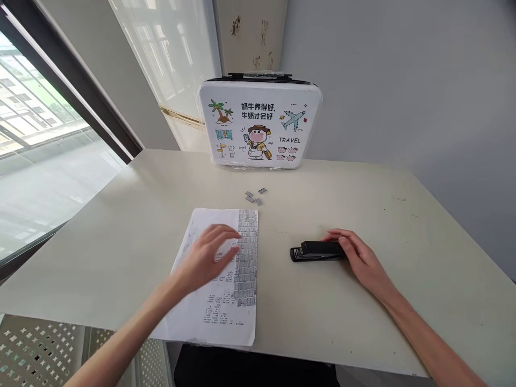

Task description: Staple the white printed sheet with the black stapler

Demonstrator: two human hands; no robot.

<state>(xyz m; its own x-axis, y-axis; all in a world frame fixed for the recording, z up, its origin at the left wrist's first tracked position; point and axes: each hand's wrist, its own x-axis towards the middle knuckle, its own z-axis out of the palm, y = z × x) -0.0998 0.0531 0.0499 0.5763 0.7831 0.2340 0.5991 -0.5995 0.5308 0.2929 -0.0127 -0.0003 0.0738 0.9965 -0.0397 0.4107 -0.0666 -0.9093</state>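
Note:
A black stapler (320, 249) lies on the table, its front end pointing left. My right hand (357, 255) is closed round its rear end. My left hand (213, 252) hovers over the stack of printed paper (229, 317), fingers apart, slightly blurred and holding nothing. Dense rows of staples (246, 258) cover the right edge of the top sheet. Several small grey strips of staples (258, 201) lie on the table beyond the paper.
A white case (260, 123) with cartoon prints and a black handle stands upright at the back of the pale table (346, 193). A window is on the left. Perforated light-coloured furniture (36, 349) shows below the table's left front edge.

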